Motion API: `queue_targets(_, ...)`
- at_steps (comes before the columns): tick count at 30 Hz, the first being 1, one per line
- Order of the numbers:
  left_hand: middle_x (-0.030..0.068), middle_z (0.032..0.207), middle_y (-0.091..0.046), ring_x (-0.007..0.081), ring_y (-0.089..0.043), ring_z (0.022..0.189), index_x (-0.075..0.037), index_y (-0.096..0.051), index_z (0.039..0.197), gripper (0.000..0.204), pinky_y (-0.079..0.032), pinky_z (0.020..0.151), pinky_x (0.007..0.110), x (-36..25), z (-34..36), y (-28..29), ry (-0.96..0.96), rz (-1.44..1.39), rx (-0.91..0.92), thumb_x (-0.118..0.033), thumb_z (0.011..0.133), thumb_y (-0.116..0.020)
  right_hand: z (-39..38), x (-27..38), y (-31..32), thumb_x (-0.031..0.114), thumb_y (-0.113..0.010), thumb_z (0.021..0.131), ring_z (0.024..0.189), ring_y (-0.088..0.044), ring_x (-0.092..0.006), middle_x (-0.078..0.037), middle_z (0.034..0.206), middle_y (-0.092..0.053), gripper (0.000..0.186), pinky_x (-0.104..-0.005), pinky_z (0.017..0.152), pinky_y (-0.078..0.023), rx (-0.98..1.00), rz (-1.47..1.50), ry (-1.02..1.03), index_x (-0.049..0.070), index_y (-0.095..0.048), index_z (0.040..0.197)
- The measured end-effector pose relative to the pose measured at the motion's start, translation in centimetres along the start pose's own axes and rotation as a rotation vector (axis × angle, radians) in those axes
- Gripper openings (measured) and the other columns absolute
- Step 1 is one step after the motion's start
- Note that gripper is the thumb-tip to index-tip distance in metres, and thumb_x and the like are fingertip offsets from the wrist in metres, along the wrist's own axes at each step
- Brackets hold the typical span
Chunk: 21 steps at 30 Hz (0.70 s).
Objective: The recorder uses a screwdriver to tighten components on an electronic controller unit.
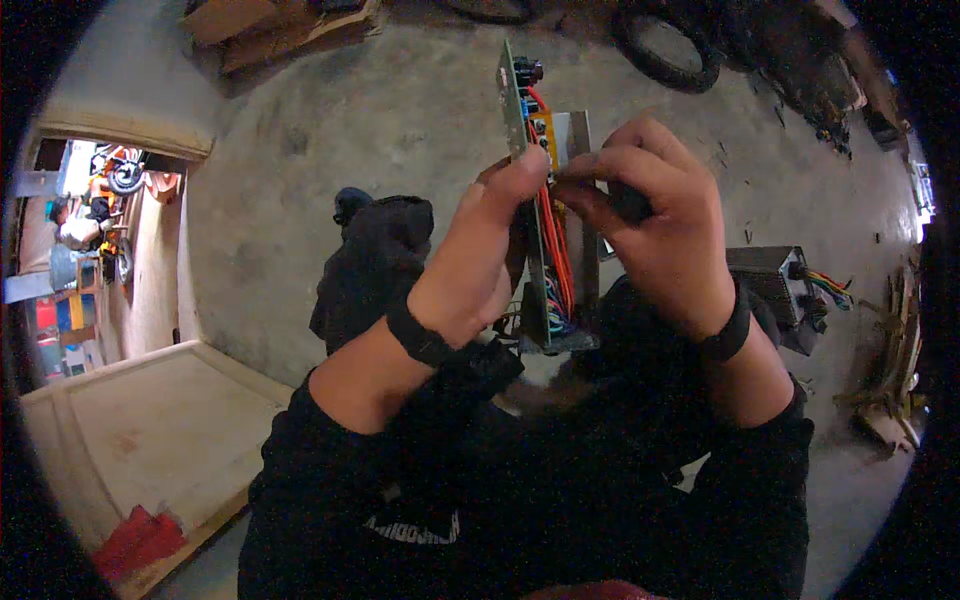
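Observation:
My left hand grips a long circuit board held upright on its edge, the thumb lying across its parts. Red and orange wires run along the board, and a bunch of thinner coloured wires sits at its lower end. Beside a yellow-wrapped part stands a flat metal plate. My right hand is closed, fingertips pinched close to the board's middle. A dark, rounded thing shows within its curled fingers, but its kind is unclear. What the fingertips touch is hidden.
A grey metal box with coloured cables lies on the concrete floor to the right. Tyres lie at the far side. A wooden panel with a red cloth is at the left, below a doorway. Dark cloth covers my knee.

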<state>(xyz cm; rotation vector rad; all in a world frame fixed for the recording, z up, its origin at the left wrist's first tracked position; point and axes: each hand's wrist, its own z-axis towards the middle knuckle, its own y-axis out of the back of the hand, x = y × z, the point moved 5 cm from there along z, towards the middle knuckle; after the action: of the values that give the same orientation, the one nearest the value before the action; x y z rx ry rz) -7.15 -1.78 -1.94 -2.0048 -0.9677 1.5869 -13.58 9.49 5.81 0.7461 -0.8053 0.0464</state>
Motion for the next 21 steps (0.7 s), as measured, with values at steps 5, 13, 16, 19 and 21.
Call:
queue_targets(5,0.0040,0.096,-0.058,0.0111,-0.059,0.086,-0.002,-0.051,0.113,0.048,-0.050,0.077,0.027,0.3,0.4,-0.7,-0.024,0.017,-0.039,-0.040,0.087,-0.062,-0.4,-1.2,-0.5,-0.003,-0.072,0.066,0.069,-0.056,-0.0222,-0.008,0.078,-0.055,0.021,-0.0298,0.060,-0.045,-0.019,-0.067,-0.029,0.004,-0.067,0.085)
queue_targets(13,0.0049,0.109,-0.058,0.0161,-0.058,0.100,-0.005,-0.050,0.120,0.048,-0.046,0.089,0.033,-0.2,0.3,-1.5,0.013,0.109,-0.103,-0.041,0.089,-0.059,-0.2,-2.0,0.2,0.004,-0.071,0.065,0.078,-0.055,-0.0317,-0.011,0.080,-0.056,0.018,-0.0377,0.067,-0.045,-0.006,-0.077,0.000,0.005,-0.063,0.080)
queue_targets(16,0.0090,0.134,-0.048,0.0200,-0.043,0.126,-0.010,-0.041,0.135,0.055,-0.032,0.108,0.038,0.5,0.2,-0.9,0.076,0.197,0.065,-0.045,0.094,-0.047,-0.5,-2.6,0.1,0.008,-0.071,0.063,0.077,-0.053,-0.0320,-0.010,0.079,-0.055,0.017,-0.0394,0.065,-0.045,-0.023,-0.069,0.015,0.006,-0.063,0.079)
queue_targets(19,0.0082,0.137,-0.044,0.0201,-0.041,0.128,-0.010,-0.036,0.138,0.053,-0.031,0.108,0.039,-0.6,-0.4,-1.1,-0.038,0.209,0.216,-0.042,0.096,-0.044,-0.1,-2.5,0.1,0.008,-0.069,0.063,0.078,-0.052,-0.0308,-0.009,0.082,-0.054,0.017,-0.0401,0.065,-0.045,-0.038,-0.045,-0.005,0.006,-0.061,0.077)
queue_targets(21,0.0080,0.139,-0.042,0.0201,-0.040,0.128,-0.010,-0.034,0.139,0.053,-0.031,0.108,0.039,-0.7,-0.6,-2.0,-0.078,0.214,0.277,-0.041,0.097,-0.043,-0.1,-1.8,0.1,0.008,-0.069,0.063,0.079,-0.052,-0.0306,-0.009,0.083,-0.054,0.017,-0.0400,0.065,-0.045,-0.037,-0.084,-0.015,0.006,-0.060,0.077)
